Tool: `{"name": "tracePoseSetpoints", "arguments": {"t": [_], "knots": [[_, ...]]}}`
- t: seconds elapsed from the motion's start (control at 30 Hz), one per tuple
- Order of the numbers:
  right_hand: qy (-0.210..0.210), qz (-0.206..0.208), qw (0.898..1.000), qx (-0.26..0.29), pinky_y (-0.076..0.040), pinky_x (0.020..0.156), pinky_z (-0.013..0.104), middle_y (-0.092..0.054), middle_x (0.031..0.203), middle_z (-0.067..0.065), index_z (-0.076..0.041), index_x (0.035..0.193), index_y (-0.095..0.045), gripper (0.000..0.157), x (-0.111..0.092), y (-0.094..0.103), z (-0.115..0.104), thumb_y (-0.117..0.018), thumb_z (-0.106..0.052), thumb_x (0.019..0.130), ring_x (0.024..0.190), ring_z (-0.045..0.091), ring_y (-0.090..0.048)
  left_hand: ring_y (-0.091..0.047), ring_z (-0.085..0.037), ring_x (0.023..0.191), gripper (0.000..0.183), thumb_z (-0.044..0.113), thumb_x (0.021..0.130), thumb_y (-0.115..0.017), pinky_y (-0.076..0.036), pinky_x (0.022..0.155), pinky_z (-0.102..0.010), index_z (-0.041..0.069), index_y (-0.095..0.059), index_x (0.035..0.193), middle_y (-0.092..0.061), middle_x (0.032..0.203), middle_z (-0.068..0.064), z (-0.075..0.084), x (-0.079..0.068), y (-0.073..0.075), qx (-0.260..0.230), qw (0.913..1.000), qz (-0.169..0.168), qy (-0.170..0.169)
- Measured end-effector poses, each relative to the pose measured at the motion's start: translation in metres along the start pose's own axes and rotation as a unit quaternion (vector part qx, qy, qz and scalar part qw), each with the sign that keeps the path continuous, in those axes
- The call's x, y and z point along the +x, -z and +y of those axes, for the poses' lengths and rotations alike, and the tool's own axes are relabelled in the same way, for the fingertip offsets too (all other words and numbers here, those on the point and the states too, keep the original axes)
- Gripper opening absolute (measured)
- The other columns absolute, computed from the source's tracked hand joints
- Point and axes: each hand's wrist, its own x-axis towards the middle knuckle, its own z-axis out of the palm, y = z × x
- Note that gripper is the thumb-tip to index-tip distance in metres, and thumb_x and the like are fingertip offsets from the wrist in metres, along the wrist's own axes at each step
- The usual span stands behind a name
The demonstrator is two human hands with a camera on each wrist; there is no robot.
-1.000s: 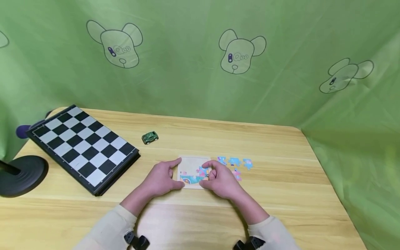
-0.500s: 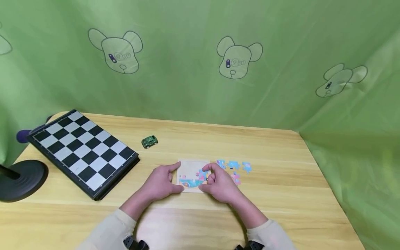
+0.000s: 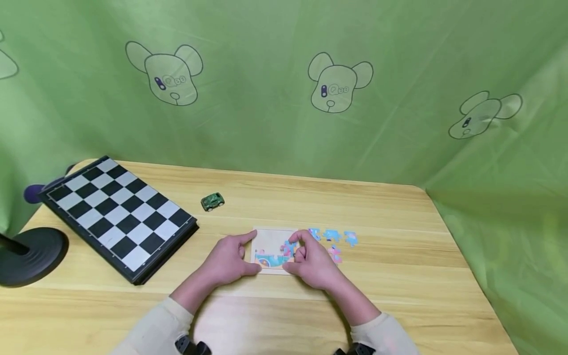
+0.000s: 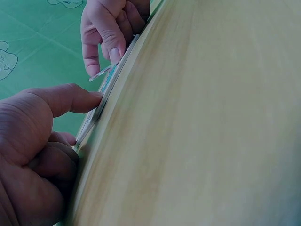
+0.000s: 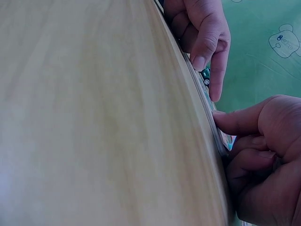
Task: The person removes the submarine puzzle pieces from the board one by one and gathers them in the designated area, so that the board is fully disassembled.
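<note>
Jigsaw tray, pale, flat and nearly square (image 3: 270, 240), on the light wood-grain tabletop (image 3: 381, 276), just below the centre of the head frame. The left hand (image 3: 228, 255) grips its left side between thumb and forefinger. The right hand (image 3: 315, 259) holds a thin blue-and-pink puzzle piece (image 3: 289, 247) at the forefinger's tip, its thumb at the tray's lower edge; the left-wrist view shows the piece tilted up, but whether the thumb also bears on it cannot be told. A turquoise-and-orange strip of fitted pieces (image 3: 269, 260) occupies the tray's lower part; 4 loose blue or pink pieces (image 3: 332, 235) show to the right of the tray.

For clean seating, the left hand should pin the tray against sliding while the right lines up tabs and sockets, then presses the piece flat; forcing it while tilted could lift its neighbours.

Compared with 0.5 s earlier, the blue-and-pink piece appears turned and shifted slightly right, the right forefinger with it; left hand, tray and loose pieces keep nearly the same places.
</note>
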Motion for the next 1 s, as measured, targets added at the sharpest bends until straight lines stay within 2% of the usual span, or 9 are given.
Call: {"name": "tracePoseSetpoints", "arguments": {"t": [0.2, 0.47, 0.63, 1.0], "knots": [[0.023, -0.002, 1.0, -0.002, -0.041, 0.068, 0.034, -0.041, 0.061, -0.002, -0.013, 0.12, -0.059, 0.048, -0.0015, 0.001, -0.0012, -0.082, -0.002, 0.079, 0.054, 0.013, -0.037, -0.029, -0.01, 0.044, 0.087, 0.015, 0.072, -0.089, -0.031, 0.045, -0.027, 0.003, -0.048, 0.148, -0.035, 0.052, 0.004, -0.0006, -0.0004, 0.0, 0.003, 1.0, 0.001, 0.0], [-0.008, 0.015, 0.999, -0.031, -0.041, 0.058, 0.031, -0.048, 0.063, 0.001, -0.006, 0.125, -0.059, 0.049, -0.0026, 0.0084, -0.0092, -0.079, -0.002, 0.081, 0.054, 0.014, -0.043, -0.029, -0.01, 0.045, 0.088, 0.017, 0.072, -0.089, -0.029, 0.045, -0.027, 0.004, -0.047, 0.148, -0.035, 0.052, 0.004, -0.0013, 0.0002, -0.0003, 0.007, 1.0, 0.003, 0.002], [-0.028, 0.009, 0.998, -0.055, -0.042, 0.058, 0.033, -0.051, 0.065, 0.002, -0.007, 0.123, -0.061, 0.044, -0.0004, 0.0095, -0.0081, -0.079, -0.004, 0.083, 0.055, 0.015, -0.045, -0.029, -0.011, 0.045, 0.087, 0.016, 0.072, -0.089, -0.03, 0.045, -0.028, 0.004, -0.048, 0.148, -0.036, 0.053, 0.003, -0.0007, 0.0002, -0.0002, 0.003, 1.0, 0.003, 0.001], [-0.032, -0.012, 0.997, -0.066, -0.041, 0.056, 0.033, -0.052, 0.067, 0.003, -0.008, 0.115, -0.061, 0.034, 0.0011, 0.0069, -0.0089, -0.077, -0.008, 0.085, 0.054, 0.017, -0.046, -0.029, -0.011, 0.045, 0.087, 0.016, 0.073, -0.089, -0.029, 0.045, -0.027, 0.003, -0.048, 0.148, -0.035, 0.053, 0.003, 0.0002, -0.0001, 0.0003, 0.005, 1.0, 0.004, 0.001]]}}
